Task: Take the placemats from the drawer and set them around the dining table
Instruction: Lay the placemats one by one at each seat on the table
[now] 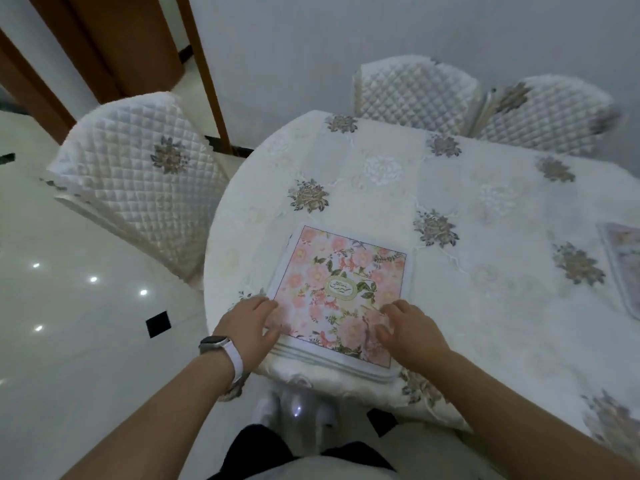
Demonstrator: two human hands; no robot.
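A stack of pink floral placemats (341, 278) lies flat at the near edge of the round dining table (450, 188), which is covered by a white embroidered cloth. Several white mat edges show under the top one at the front. My left hand (251, 322) rests on the stack's near left corner, fingers spread. My right hand (410, 329) rests palm down on its near right corner. Neither hand grips a mat. Another placemat (623, 268) lies at the table's right side, partly cut off by the frame.
A chair with a quilted white cover (138, 181) stands left of the table. Two more covered chairs (415, 91) (540, 112) stand at the far side against the wall. Glossy white tiled floor (86, 323) lies to the left. A brown door frame (104, 46) is at the back left.
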